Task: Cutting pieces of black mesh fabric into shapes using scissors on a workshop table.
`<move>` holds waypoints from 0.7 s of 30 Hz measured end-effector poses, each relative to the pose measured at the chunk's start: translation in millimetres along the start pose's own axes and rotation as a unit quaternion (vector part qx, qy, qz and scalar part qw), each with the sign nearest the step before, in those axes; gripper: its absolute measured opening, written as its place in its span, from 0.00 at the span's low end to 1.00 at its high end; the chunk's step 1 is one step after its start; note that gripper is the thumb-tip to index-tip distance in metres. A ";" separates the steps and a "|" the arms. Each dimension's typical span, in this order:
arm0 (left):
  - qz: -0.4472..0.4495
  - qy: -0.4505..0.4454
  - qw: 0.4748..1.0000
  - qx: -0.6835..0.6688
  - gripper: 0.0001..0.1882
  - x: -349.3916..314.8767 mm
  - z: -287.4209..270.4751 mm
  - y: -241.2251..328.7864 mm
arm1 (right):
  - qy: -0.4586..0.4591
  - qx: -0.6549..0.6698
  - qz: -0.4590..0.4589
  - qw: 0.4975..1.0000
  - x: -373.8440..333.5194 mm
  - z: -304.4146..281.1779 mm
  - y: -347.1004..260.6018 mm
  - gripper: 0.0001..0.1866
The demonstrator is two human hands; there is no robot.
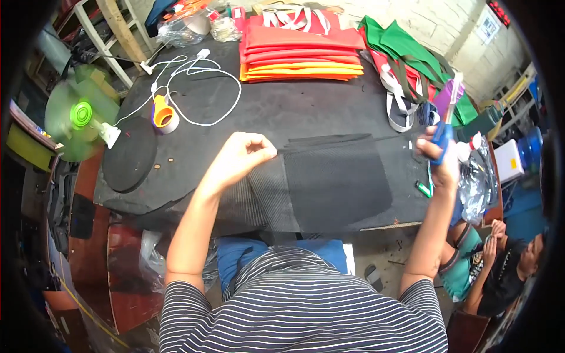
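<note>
My left hand (242,157) is closed in a pinch at the upper left edge of a black mesh fabric piece (338,182). The mesh lies on the black-topped table in front of me, with a folded strip along its far edge and a sheer part hanging toward my lap. Raised over the right side of the table, my right hand (445,165) grips blue-handled scissors (442,141). Their blades point up and away from me, clear of the mesh.
A stack of red and orange folded fabric (303,53) sits at the far side, beside green fabric (406,50) and strapped bags. At left are a white cable (238,94), a tape roll (165,117), a black disc (130,154) and a fan (80,116). Another person (500,270) sits at right.
</note>
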State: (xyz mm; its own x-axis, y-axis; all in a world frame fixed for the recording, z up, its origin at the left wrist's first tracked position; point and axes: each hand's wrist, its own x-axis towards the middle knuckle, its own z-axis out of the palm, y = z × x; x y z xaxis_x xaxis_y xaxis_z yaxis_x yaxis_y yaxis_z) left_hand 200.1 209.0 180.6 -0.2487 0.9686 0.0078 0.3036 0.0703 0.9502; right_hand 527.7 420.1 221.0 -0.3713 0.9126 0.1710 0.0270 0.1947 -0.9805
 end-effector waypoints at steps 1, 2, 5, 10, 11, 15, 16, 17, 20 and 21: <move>-0.001 0.013 1.000 0.004 0.07 12.9 4.8 -17.0 | 0.001 -0.014 0.027 1.000 11.6 -0.2 28.0 0.22; -0.002 0.026 1.000 0.009 0.07 27.4 8.8 -37.2 | 0.013 -0.025 0.056 0.998 21.6 6.6 50.5 0.22; -0.017 0.033 0.999 0.029 0.06 68.3 19.8 -98.4 | 0.038 -0.026 0.048 0.998 54.9 26.5 122.0 0.19; -0.086 0.068 0.992 0.063 0.06 89.3 33.8 -142.4 | 0.171 -0.399 -0.004 0.901 78.3 49.7 171.7 0.20; -0.093 0.057 0.993 0.039 0.06 90.0 32.8 -148.3 | 0.182 -0.334 0.004 0.925 76.4 52.3 172.2 0.20; -0.108 0.044 0.991 -0.058 0.06 86.2 29.3 -139.6 | 0.092 -0.179 0.032 0.979 43.2 71.1 140.1 0.18; -0.106 0.049 0.991 -0.058 0.06 83.2 26.1 -140.9 | 0.008 -0.075 0.105 0.992 24.7 92.5 116.9 0.13; -0.101 0.050 0.992 -0.059 0.06 82.8 25.4 -141.8 | -0.105 -0.030 0.123 0.986 10.8 98.4 110.9 0.10; -0.105 0.048 0.990 -0.082 0.06 86.4 28.0 -143.1 | -0.290 0.126 0.306 0.898 -36.6 120.0 108.9 0.18; -0.106 0.047 0.990 -0.081 0.06 88.1 28.1 -141.2 | -0.320 0.142 0.325 0.879 -48.4 126.5 113.9 0.18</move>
State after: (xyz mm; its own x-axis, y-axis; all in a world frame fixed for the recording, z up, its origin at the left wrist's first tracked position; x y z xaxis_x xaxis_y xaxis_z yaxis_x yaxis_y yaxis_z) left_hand 161.2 291.2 38.3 -0.3779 0.9090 -0.1758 0.0850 0.2231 0.9711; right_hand 431.3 352.7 88.8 -0.8111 0.3917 -0.4343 0.2266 -0.4740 -0.8508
